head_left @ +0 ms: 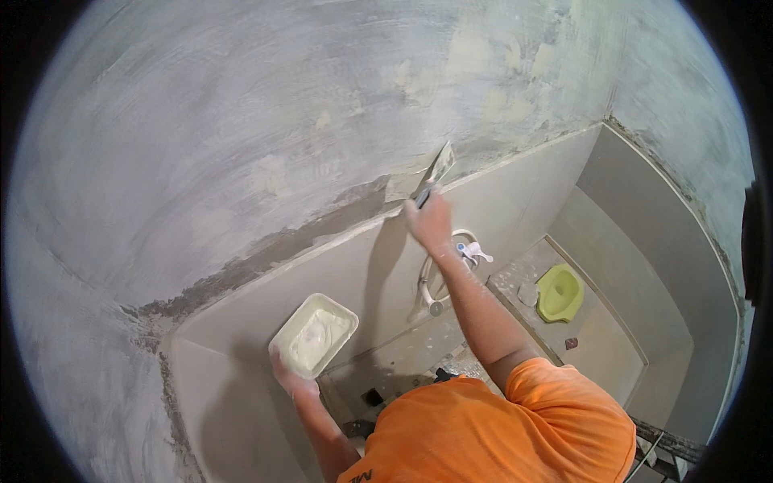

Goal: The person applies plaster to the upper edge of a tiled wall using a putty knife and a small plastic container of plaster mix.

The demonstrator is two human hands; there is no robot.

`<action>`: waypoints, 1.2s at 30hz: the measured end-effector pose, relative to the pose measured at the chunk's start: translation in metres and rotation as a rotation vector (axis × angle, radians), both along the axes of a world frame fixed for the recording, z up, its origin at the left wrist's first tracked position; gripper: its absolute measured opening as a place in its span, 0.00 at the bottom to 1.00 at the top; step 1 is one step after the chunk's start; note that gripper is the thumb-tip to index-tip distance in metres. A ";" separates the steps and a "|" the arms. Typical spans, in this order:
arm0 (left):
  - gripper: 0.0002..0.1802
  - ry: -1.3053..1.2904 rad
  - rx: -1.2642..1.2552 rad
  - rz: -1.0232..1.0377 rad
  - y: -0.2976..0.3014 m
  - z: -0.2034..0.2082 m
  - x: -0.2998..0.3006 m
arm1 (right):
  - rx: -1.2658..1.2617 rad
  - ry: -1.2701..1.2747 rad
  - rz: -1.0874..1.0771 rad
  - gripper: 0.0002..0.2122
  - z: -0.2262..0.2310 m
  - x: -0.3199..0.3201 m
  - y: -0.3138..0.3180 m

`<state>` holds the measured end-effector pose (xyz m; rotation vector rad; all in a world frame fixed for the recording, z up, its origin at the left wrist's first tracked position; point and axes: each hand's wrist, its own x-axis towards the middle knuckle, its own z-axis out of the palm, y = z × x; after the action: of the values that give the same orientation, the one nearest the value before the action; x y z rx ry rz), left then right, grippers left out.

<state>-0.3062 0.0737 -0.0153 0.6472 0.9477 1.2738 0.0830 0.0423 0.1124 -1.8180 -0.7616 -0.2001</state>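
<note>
My right hand (432, 222) is closed round the handle of a putty knife (442, 163). Its blade lies against the grey wall (241, 113), just above the top edge of the tiles, beside a fresh pale patch of filler (400, 187). Lower and to the left, my left hand (291, 378) grips a white rectangular tub (287, 324) by its near side. Creamy white filler (316, 335) is spread over the tub's bottom, and the tub tilts so that its inside faces up. Most of the left fingers are hidden beneath it.
Pale tiles (515, 189) cover the lower wall. Below my right forearm are a tap with a white lever (473, 253) and a white hose (425, 283). A yellow-green squat toilet (561, 294) is set in the raised floor at right. A rough brown strip (241, 271) runs above the tiles.
</note>
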 end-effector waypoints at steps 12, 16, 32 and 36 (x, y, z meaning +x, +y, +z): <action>0.35 0.131 0.094 -0.016 0.031 -0.014 -0.062 | -0.329 0.078 0.533 0.28 -0.041 -0.236 0.001; 0.33 0.121 0.049 -0.101 0.038 -0.001 -0.036 | -0.173 0.123 0.496 0.27 -0.033 -0.201 -0.035; 0.28 -0.090 -0.132 -0.056 0.007 0.013 -0.014 | -0.060 0.005 -0.082 0.19 -0.025 0.002 -0.006; 0.27 -0.055 -0.157 -0.038 0.016 0.012 -0.036 | -0.062 -0.008 -0.018 0.18 -0.042 -0.075 0.027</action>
<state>-0.3419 0.0898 -0.0034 0.5034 0.9745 1.1651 0.0076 0.0695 0.0702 -1.8842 -0.7648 -0.1968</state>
